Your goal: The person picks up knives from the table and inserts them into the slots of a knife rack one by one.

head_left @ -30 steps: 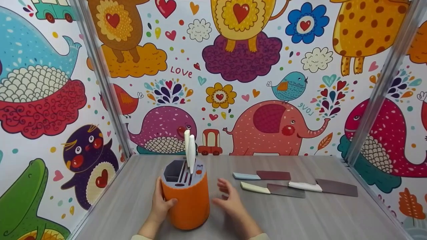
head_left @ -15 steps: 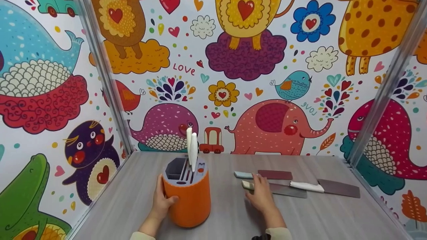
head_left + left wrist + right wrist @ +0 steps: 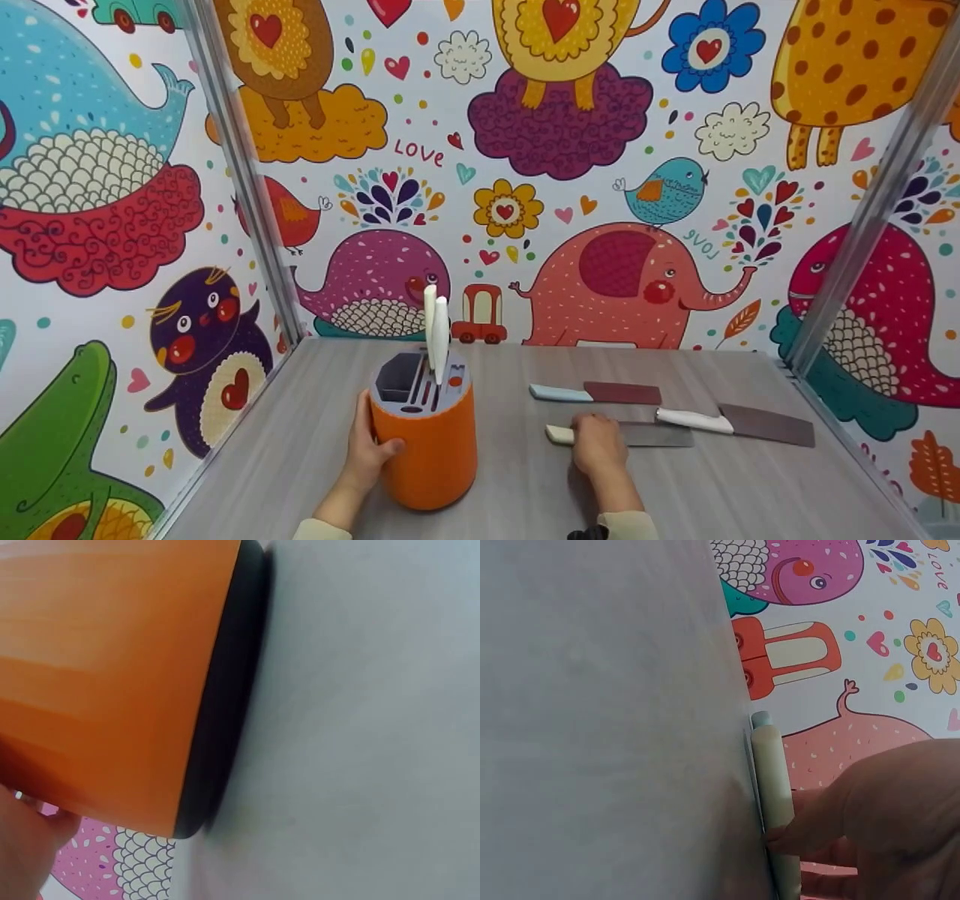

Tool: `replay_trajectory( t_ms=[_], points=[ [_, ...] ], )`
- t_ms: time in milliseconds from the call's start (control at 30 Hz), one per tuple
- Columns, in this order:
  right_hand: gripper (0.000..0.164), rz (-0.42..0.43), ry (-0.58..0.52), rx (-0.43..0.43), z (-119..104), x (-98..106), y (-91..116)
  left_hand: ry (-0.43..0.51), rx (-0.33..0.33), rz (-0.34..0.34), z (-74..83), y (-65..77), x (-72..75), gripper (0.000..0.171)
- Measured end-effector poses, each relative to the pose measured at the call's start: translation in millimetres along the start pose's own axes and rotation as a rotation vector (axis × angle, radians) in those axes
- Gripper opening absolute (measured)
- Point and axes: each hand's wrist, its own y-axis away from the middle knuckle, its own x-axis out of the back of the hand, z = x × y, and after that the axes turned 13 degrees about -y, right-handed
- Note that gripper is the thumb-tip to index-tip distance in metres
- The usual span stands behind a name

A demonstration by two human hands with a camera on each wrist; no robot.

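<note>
My left hand (image 3: 366,454) grips the side of an orange knife block (image 3: 431,457), its thumb across the front. In the left wrist view the block's orange wall (image 3: 105,675) and dark base show, with part of the hand at the lower left. Two white-handled knives (image 3: 439,341) stand upright in the block's grey slotted top. To the right, my right hand (image 3: 600,446) pinches the cream handle of a cleaver (image 3: 660,434) lying on the table. Up close in the right wrist view, thumb and fingers hold that cream handle (image 3: 772,772); the fingertips are partly hidden.
A cleaver with a pale blue handle and reddish blade (image 3: 622,393) lies behind the held one. Further right is a white-handled cleaver (image 3: 769,425), its handle end close to the cream one's blade. Printed walls (image 3: 480,172) with metal corner posts enclose the grey table (image 3: 300,420).
My right hand has moved right from beside the block, over the cream-handled cleaver, and now grips its handle. The left hand stays on the block; the head view has shifted slightly.
</note>
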Motion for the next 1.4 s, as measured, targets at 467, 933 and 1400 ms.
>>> replay_trajectory(
  t_ms=[467,933,1400],
  points=[
    [0.019,-0.044,-0.21,0.119,-27.9,25.8,-4.6,-0.068,0.082,0.014,7.9,-1.5,-3.5,0.086],
    [0.029,-0.019,-0.927,0.216,-58.7,95.8,6.3,-0.07,0.104,0.013,9.6,-2.3,-5.4,0.086],
    [0.03,-0.086,-1.038,0.284,-79.5,98.5,17.9,-0.192,0.104,0.15,52.3,-8.5,-6.9,0.084]
  ],
)
